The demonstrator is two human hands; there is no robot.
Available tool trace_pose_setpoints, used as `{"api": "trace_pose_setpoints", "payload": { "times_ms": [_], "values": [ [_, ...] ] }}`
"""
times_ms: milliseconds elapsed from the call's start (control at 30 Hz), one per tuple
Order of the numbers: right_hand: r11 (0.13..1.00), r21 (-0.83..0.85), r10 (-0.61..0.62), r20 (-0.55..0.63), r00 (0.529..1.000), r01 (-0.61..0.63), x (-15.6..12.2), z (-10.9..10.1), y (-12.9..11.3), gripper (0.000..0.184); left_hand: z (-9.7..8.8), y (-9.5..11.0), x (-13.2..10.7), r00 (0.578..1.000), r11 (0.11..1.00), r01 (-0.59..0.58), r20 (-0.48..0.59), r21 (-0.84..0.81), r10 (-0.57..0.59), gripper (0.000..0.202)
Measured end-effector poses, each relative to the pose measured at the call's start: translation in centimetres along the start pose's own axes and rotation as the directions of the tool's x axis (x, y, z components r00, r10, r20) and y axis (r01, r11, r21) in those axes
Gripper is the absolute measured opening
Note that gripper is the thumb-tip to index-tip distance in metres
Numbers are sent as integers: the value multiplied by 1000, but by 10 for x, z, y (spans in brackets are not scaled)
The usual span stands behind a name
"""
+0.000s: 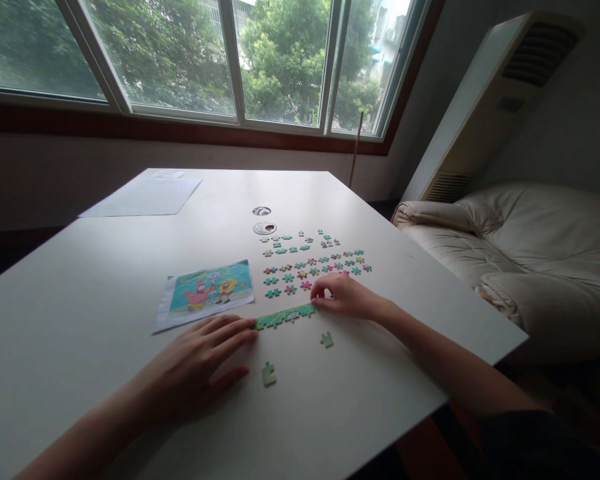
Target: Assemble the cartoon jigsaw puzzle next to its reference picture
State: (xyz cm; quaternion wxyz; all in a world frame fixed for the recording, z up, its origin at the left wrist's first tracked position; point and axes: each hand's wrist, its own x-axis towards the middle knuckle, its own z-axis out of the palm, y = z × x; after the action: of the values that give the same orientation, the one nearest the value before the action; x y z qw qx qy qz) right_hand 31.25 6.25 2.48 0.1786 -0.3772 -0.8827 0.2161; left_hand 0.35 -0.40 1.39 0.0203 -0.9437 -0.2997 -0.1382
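Left hand [200, 363] lying flat and open on the white table [80, 320], fingertips touching the left end of the joined puzzle strip [286, 315], gripping nothing. Right hand [343, 295] resting at the right end of the strip, fingers curled down onto it; pinching or merely pressing, cannot tell from this angle. Strip lying flat, just right of the reference picture [207, 293]. Two loose green pieces lying nearer the person than the strip: one [327, 340] below its right end, one [269, 374] below its left end. Sorted loose pieces [315, 263] lying in rows beyond the strip. Sheet of paper [145, 197] lying well beyond the strip, far left.
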Motion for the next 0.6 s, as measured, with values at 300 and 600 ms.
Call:
{"api": "trace_pose_setpoints", "payload": {
  "times_ms": [300, 600],
  "values": [
    [995, -30, 96, 27, 995, -95, -24, -34, 34, 14, 4, -5, -6, 1000, 999, 14, 5, 50, -14, 41],
    [995, 5, 96, 97, 991, -97, -25, -33, 34, 19, 5, -6, -6, 1000, 1000, 6, 15, 27, -6, 42]
  ]
}}
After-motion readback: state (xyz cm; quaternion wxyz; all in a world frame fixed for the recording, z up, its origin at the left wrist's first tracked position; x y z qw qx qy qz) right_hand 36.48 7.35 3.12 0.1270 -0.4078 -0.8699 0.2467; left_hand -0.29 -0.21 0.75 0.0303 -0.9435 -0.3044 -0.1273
